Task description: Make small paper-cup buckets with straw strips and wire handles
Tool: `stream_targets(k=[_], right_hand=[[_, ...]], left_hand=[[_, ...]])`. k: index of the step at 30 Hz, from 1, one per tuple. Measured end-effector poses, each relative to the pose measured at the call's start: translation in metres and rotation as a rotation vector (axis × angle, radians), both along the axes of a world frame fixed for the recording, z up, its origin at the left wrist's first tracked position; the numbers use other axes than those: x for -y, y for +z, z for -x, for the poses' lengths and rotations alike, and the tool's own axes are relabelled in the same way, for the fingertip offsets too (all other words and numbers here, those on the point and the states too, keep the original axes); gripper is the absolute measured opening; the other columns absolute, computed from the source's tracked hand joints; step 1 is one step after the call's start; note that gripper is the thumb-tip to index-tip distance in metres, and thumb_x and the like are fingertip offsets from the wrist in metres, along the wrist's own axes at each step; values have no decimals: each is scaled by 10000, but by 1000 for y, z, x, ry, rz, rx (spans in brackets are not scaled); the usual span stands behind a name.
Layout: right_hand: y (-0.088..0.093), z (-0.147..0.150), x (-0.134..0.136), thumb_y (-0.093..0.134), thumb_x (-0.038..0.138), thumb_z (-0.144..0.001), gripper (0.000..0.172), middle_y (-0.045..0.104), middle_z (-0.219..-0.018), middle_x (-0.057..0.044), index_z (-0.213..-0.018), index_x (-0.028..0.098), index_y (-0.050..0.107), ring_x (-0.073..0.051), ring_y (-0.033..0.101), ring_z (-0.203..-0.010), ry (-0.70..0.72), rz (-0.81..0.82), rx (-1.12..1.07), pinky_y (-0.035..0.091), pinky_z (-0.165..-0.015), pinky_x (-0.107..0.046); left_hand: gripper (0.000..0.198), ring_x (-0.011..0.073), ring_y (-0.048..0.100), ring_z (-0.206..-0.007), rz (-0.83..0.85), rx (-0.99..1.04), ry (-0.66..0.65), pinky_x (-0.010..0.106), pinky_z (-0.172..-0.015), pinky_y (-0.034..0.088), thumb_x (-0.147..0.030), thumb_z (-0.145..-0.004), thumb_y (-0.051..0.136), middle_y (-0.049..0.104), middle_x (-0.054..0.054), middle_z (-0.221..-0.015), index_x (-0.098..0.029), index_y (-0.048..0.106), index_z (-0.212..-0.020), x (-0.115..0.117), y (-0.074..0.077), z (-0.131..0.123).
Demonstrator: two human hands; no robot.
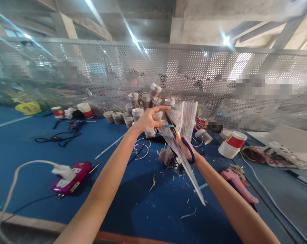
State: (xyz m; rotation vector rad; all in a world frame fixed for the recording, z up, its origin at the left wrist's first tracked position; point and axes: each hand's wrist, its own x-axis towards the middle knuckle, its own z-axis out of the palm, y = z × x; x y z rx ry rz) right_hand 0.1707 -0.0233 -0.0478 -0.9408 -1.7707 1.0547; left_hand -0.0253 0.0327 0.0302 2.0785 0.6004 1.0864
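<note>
My left hand (147,120) reaches over the middle of the table, its fingers closed on a pleated, translucent plastic sheet (185,166) that hangs down in a narrow point. Blue-handled scissors (192,154) are in my right hand (184,147), with the dark blades lying along the sheet just below my left fingers. Whether the blades are cutting into it is hard to make out. Behind my hands a wider fan of clear pleated plastic (190,117) stands up; I cannot tell if it joins the held piece. Small bucket-shaped cups (133,98) are stacked beyond my left hand.
A purple power strip (78,178) with a white plug sits left on the blue table (113,210). To the right are a pink glue gun (238,184) and a red-and-white paper cup (232,145). Cables, white scraps and a red can (200,124) lie around; a perforated screen (148,67) borders the back.
</note>
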Motion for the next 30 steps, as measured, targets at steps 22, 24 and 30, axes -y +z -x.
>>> stream_targets(k=[22, 24, 30], right_hand=[[-12, 2, -4, 323, 812, -740, 632, 369, -424, 51, -603, 210, 461, -65, 314, -320, 61, 252, -205, 230, -286, -200], [-11, 2, -2, 320, 825, -726, 636, 343, -412, 64, -618, 213, 459, -56, 262, -299, 45, 292, -215, 193, -267, -191], [14, -4, 6, 373, 838, -685, 629, 335, -404, 73, -608, 217, 436, -45, 242, -293, -50, 261, -146, 183, -250, -172]], left_hand=[[758, 12, 393, -450, 152, -48, -96, 197, -399, 374, -298, -594, 786, 614, 103, -1189, -231, 511, -1297, 4, -5, -13], [777, 8, 413, -450, 174, -78, -124, 192, -397, 385, -291, -601, 782, 595, 115, -1217, -243, 486, -1318, 5, -6, -14], [789, 16, 462, -471, 136, -108, -108, 213, -416, 429, -305, -634, 773, 469, 130, -1359, -298, 439, -1349, -5, -14, -16]])
